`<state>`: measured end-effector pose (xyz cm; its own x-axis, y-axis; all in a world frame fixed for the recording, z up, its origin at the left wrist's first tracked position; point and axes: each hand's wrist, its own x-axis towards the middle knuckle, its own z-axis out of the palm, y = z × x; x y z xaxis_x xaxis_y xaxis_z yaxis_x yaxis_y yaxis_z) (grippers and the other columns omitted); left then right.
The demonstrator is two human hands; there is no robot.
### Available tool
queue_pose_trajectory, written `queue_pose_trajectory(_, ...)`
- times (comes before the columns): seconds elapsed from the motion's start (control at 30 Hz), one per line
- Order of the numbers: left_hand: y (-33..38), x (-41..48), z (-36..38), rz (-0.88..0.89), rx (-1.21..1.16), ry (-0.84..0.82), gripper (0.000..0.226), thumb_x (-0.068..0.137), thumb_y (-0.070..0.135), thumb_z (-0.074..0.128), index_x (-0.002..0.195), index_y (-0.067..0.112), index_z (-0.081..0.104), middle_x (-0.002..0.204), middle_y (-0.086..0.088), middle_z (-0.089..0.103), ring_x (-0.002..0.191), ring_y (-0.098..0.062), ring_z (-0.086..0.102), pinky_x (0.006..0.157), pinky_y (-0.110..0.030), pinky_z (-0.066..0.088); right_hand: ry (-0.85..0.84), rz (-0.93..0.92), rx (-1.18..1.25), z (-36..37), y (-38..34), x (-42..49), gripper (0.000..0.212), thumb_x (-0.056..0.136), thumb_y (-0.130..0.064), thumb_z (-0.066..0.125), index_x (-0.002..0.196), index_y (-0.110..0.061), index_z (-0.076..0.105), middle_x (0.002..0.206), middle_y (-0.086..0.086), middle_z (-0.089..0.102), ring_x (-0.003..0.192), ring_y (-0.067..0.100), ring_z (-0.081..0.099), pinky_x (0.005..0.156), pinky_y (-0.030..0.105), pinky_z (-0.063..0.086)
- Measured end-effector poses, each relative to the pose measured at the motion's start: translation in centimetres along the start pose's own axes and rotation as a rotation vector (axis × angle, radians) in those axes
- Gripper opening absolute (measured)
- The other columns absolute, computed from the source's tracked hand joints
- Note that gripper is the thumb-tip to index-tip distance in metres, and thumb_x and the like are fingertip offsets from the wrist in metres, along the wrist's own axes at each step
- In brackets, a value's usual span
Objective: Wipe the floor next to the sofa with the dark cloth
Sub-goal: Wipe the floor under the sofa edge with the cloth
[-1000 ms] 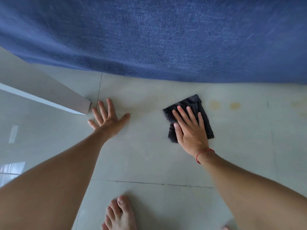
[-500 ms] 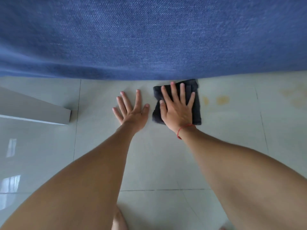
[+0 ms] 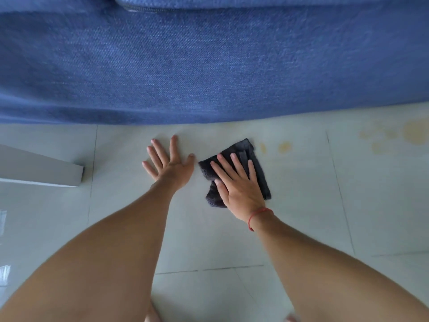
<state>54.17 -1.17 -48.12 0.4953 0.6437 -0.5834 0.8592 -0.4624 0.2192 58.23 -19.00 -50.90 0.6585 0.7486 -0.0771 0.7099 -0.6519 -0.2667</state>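
The sofa (image 3: pixel 209 66) fills the upper half of your view, a wall of blue woven fabric with a coarse diagonal weave and a zipped cushion seam along the top edge. Below it runs the floor (image 3: pixel 301 217), pale glossy tiles with thin dark grout lines. A white slab (image 3: pixel 39 173) with a square end juts in from the left, just above the tiles. Yellowish stains (image 3: pixel 285 146) dot the floor near the sofa's edge, with a bigger patch further right.

Both your bare arms reach forward from the bottom of the view, nearly straight. Your left hand (image 3: pixel 170 166) lies flat on the bare tile, palm down, fingers spread wide and pointing at the sofa, gripping nothing. Your right hand (image 3: pixel 239 184) also lies flat and open, palm pressed on the cloth (image 3: pixel 243 156), fingers splayed and angled up to the left; it pins the cloth without clamping it. A red string (image 3: pixel 257 216) circles that wrist.

The cloth is dark grey, soft and napped, folded into a rough rectangle set at a tilt. It lies on the floor near the sofa's lower edge, just right of your left thumb and just left of the nearest stains.
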Motion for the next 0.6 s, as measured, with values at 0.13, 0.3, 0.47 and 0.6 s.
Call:
queue_pose_trajectory(0.13,1.3,-1.0,1.6,0.062,0.034,0.041,0.079,0.091,0.067,0.023,0.150,0.037,-0.019,0.155,-0.009,-0.035,0.144,-0.024,-0.032,0.114,-0.053,-0.018,0.007,0.115,-0.044,-1.1,4.0,-2.3,0.048,0.097,-0.038,0.030,0.144,-0.033,0.038,0.154,-0.012,0.034,0.144,0.019,0.029,0.116,0.047,0.011)
queue_pose_trajectory(0.3,1.0,-0.8,2.0,0.089,0.046,0.039,0.074,0.093,0.064,0.020,0.149,0.037,-0.020,0.155,-0.009,-0.035,0.144,-0.026,-0.032,0.112,-0.054,-0.019,0.011,0.307,-0.005,-1.0,3.4,0.1,0.050,0.097,-0.041,0.023,0.146,-0.036,0.032,0.157,-0.016,0.026,0.148,0.016,0.018,0.117,0.049,0.004)
queue_pose_trajectory(0.47,1.0,-0.6,1.4,0.094,0.040,-0.039,0.074,0.094,0.063,0.020,0.148,0.038,-0.024,0.153,-0.007,-0.040,0.141,-0.026,-0.036,0.110,-0.054,-0.021,0.026,0.386,0.030,-0.7,2.2,3.7,0.050,0.099,-0.041,0.025,0.148,-0.037,0.025,0.160,-0.016,0.016,0.150,0.018,0.007,0.116,0.057,0.000)
queue_pose_trajectory(0.6,1.1,-0.6,1.3,0.082,0.044,-0.050,0.074,0.094,0.062,0.021,0.147,0.039,-0.025,0.152,-0.006,-0.041,0.141,-0.025,-0.037,0.111,-0.054,-0.021,0.070,0.376,0.023,-0.2,1.1,5.3,0.050,0.097,-0.041,0.032,0.146,-0.035,0.031,0.158,-0.011,0.024,0.148,0.025,0.014,0.114,0.061,0.001)
